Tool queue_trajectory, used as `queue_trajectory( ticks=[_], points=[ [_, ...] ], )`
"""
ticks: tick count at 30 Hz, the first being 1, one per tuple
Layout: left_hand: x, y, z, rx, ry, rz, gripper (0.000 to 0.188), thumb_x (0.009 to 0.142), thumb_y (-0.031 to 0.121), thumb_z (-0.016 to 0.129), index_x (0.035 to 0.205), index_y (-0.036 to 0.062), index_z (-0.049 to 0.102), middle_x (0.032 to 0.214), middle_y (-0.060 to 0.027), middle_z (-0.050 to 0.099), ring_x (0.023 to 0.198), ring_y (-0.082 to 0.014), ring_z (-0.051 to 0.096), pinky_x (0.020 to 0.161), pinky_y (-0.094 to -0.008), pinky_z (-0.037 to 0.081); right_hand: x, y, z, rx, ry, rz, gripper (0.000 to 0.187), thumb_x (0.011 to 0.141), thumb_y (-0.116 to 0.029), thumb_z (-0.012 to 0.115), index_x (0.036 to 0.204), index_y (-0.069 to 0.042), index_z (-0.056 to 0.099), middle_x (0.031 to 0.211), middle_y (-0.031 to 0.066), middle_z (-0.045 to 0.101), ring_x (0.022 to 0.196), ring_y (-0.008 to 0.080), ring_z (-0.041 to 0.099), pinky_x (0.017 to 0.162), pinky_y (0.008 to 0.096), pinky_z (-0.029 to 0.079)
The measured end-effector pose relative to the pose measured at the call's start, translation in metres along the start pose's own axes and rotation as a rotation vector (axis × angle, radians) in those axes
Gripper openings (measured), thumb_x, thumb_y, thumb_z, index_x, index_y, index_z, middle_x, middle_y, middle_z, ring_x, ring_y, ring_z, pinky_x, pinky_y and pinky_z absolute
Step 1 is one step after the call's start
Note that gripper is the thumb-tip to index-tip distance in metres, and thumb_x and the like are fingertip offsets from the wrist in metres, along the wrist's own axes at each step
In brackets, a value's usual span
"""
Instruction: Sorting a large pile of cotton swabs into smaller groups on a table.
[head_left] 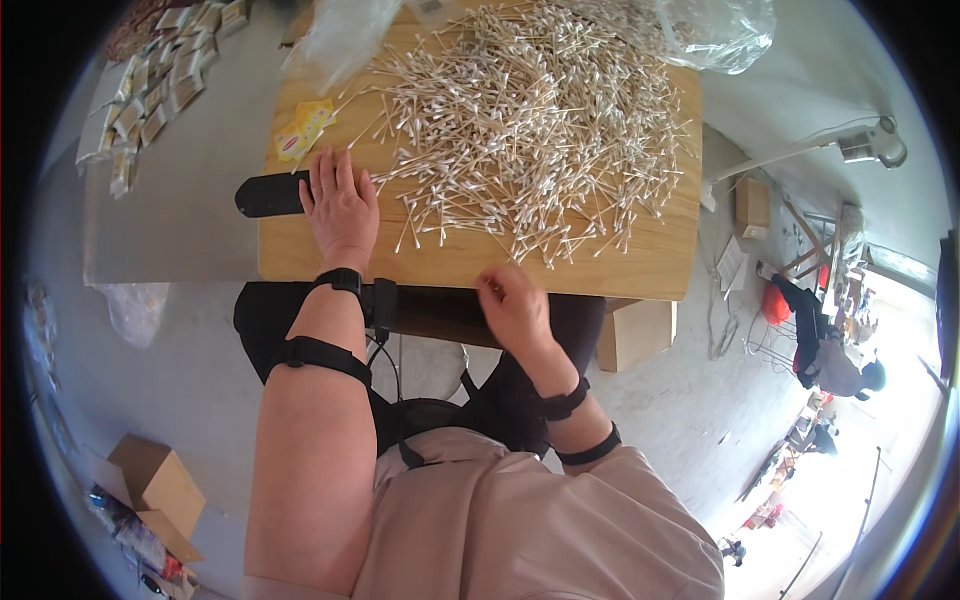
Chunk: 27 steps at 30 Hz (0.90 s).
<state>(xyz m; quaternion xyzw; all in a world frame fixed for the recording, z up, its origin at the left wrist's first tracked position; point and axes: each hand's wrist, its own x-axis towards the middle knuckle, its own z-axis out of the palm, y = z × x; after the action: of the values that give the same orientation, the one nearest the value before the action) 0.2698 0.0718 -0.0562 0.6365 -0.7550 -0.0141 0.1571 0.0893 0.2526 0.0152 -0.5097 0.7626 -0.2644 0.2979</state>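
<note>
You are laying your left hand [340, 205] on the counter [640, 278] at centre-left of the frame, its fingers stretched out and slightly apart. Its outer edge is meeting a flat black piece [270, 196] that is jutting leftward past the counter's edge. Just above your fingertips, a yellow packet [305, 130] is lying near the counter's left edge.

You are holding your right hand [515, 310] loosely curled at the counter's near edge, around the middle of the frame; you cannot tell from this view whether its fingers are gripping anything.

The cotton swabs [530, 130] are spreading in a large loose heap from top centre toward the right, beyond both hands. A clear plastic bag [725, 35] is sitting at the heap's upper right, and small packs [185, 75] are clustering in the upper left.
</note>
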Motion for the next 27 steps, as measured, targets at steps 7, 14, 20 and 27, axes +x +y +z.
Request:
queue_trajectory(
  ticks=[7, 14, 20, 27],
  points=[
    [0.001, 0.001, -0.003, -0.020, -0.029, -0.016, 0.044, 0.094, 0.031, 0.048, 0.134, 0.0124, 0.046, 0.145, -0.0088, 0.040, 0.138, -0.0262, 0.031, 0.112, -0.0503, 0.022, 0.050, 0.016, -0.003, -0.325, 0.284, -0.237, 0.010, 0.075, -0.009, 0.067, 0.080, -0.008, 0.059, 0.079, 0.0095, 0.053, 0.082, 0.0314, 0.057, 0.067, 0.0414, 0.049],
    [0.000, 0.000, 0.001, -0.007, -0.019, -0.011, 0.043, 0.095, 0.032, 0.048, 0.133, 0.0127, 0.046, 0.145, -0.0082, 0.040, 0.138, -0.0258, 0.031, 0.112, -0.0502, 0.022, 0.045, -0.017, -0.009, 0.707, 0.100, 0.045, 0.009, 0.089, -0.005, 0.060, 0.098, -0.004, 0.058, 0.083, 0.0056, 0.058, 0.066, 0.0177, 0.058, 0.058, 0.0321, 0.047],
    [-0.001, -0.002, 0.001, 0.012, -0.010, -0.012, 0.043, 0.094, 0.032, 0.048, 0.133, 0.0134, 0.047, 0.145, -0.0079, 0.040, 0.138, -0.0253, 0.031, 0.112, -0.0504, 0.022, 0.036, -0.066, -0.036, 1.503, -0.161, 0.184, 0.020, 0.096, -0.003, 0.051, 0.116, -0.003, 0.053, 0.083, 0.0030, 0.055, 0.060, 0.0111, 0.049, 0.054, 0.0226, 0.039],
    [0.001, 0.001, -0.001, -0.001, -0.023, -0.018, 0.043, 0.095, 0.032, 0.047, 0.133, 0.0130, 0.047, 0.145, -0.0073, 0.040, 0.138, -0.0246, 0.030, 0.112, -0.0495, 0.022, 0.033, -0.054, -0.030, 1.631, -0.231, 0.162, 0.010, 0.098, -0.009, 0.051, 0.106, -0.005, 0.055, 0.080, 0.0001, 0.052, 0.059, 0.0056, 0.041, 0.051, 0.0181, 0.032]
  ],
)
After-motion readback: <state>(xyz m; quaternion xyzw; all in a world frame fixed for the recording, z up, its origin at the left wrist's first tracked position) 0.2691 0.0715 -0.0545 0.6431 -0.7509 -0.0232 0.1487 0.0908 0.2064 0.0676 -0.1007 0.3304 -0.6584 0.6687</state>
